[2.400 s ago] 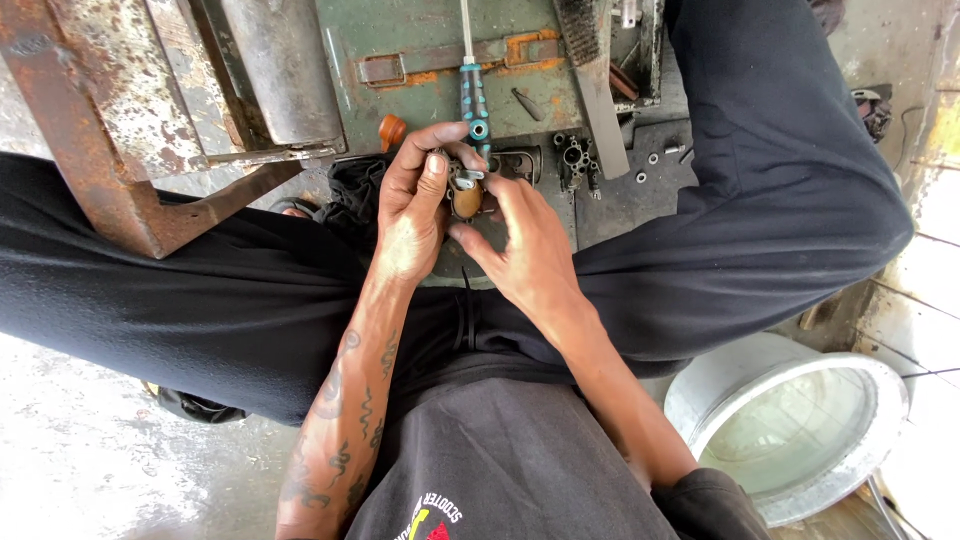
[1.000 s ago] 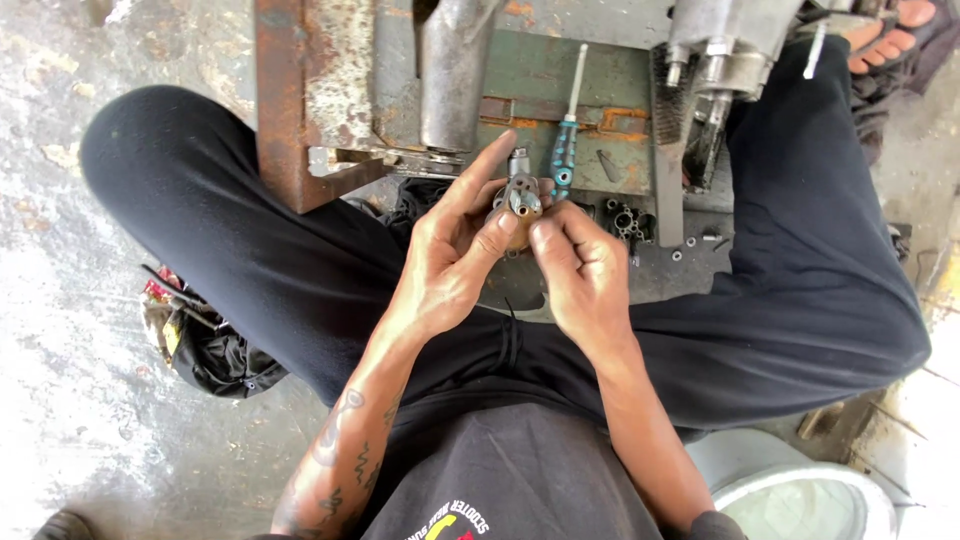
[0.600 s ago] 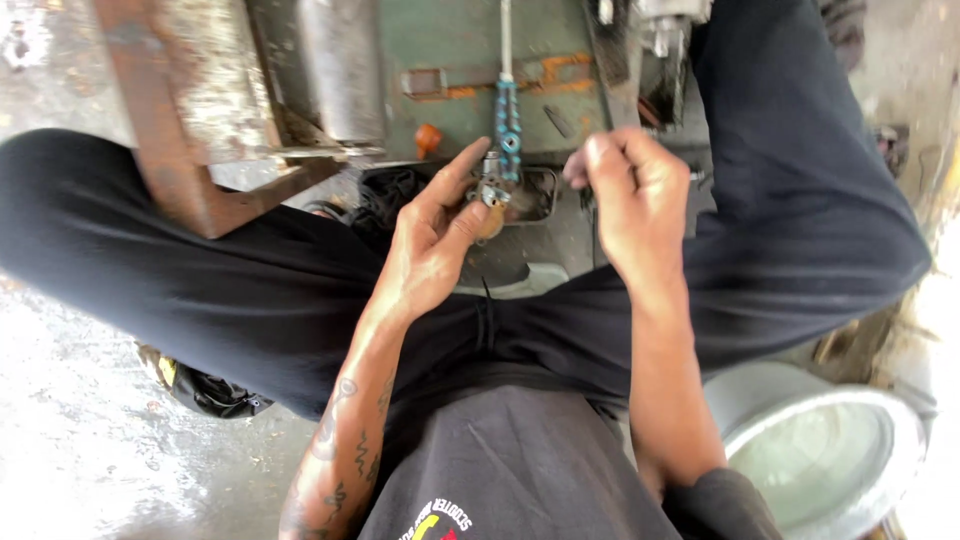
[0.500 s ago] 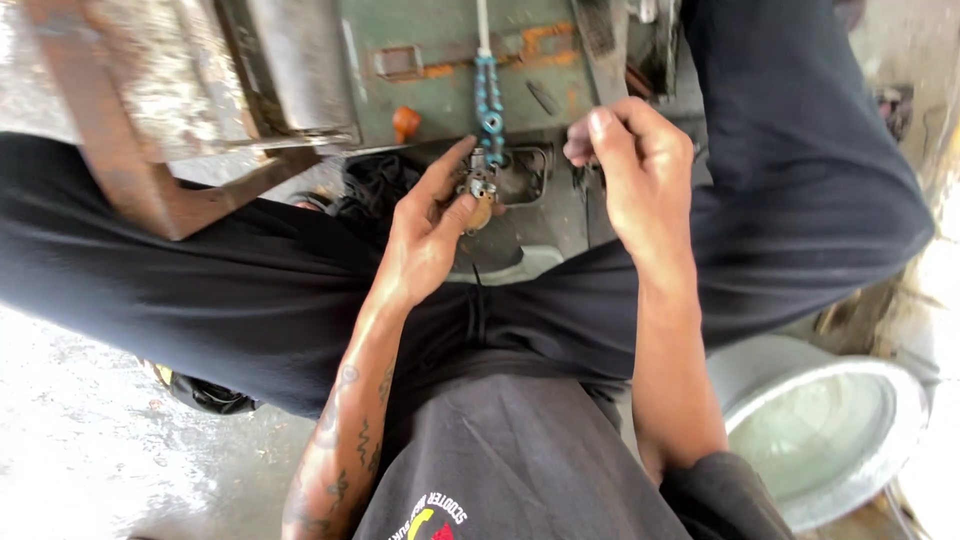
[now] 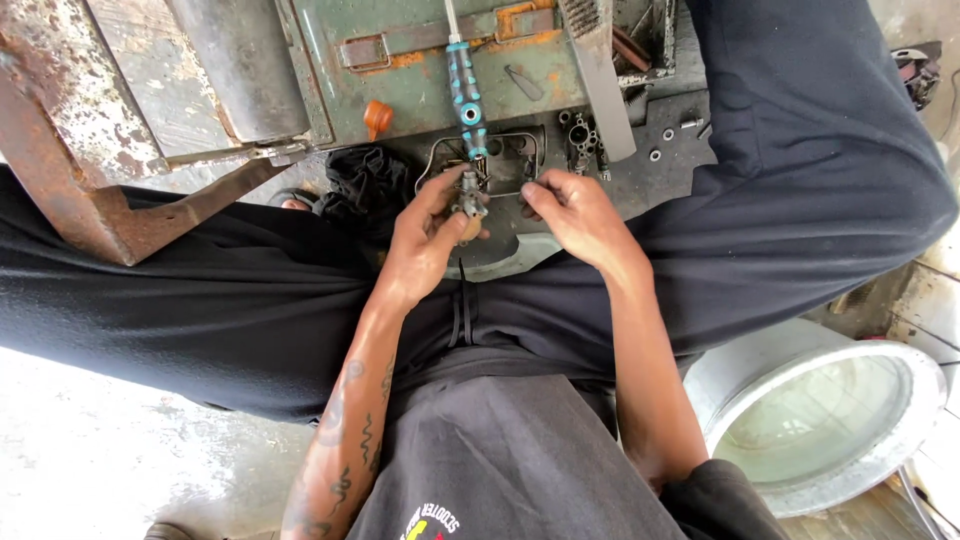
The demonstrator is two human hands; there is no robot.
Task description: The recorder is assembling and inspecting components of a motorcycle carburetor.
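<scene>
Left hand (image 5: 425, 240) gripping small metal part (image 5: 467, 195), right hand (image 5: 575, 215) loosely open beside, screwdriver (image 5: 466, 90) just above.

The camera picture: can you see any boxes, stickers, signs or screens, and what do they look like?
Printed emblem on the person's dark grey shirt, bottom edge of the view: small curved white lettering over a bit of yellow and red.
No packages, signs or screens show.
</scene>
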